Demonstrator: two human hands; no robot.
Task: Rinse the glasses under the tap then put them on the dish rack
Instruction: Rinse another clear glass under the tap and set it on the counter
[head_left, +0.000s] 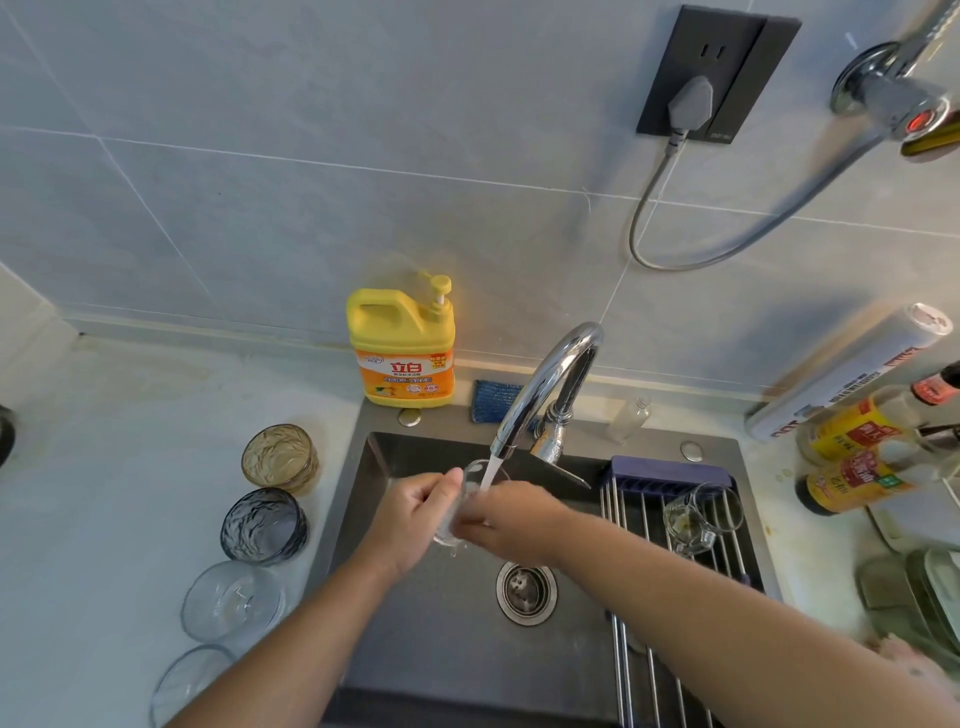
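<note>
Water runs from the chrome tap (540, 395) into a clear glass (470, 486) held over the sink (447, 639). My left hand (415, 519) grips the glass from the left and my right hand (506, 525) holds it from the right; most of the glass is hidden between them. One clear glass (698, 519) lies on the dish rack (649, 597) across the sink's right side. On the counter to the left stand an amber glass (279, 457), a dark blue glass (264, 525) and two clear glasses (234, 600), the nearest (189, 680) at the frame's bottom.
A yellow detergent bottle (401, 348) and a blue sponge (493, 401) sit behind the sink. Sauce bottles (862, 457) and a foil roll (852, 369) crowd the right counter. A plug and cable (685, 104) hang on the tiled wall. The drain (525, 590) lies below my hands.
</note>
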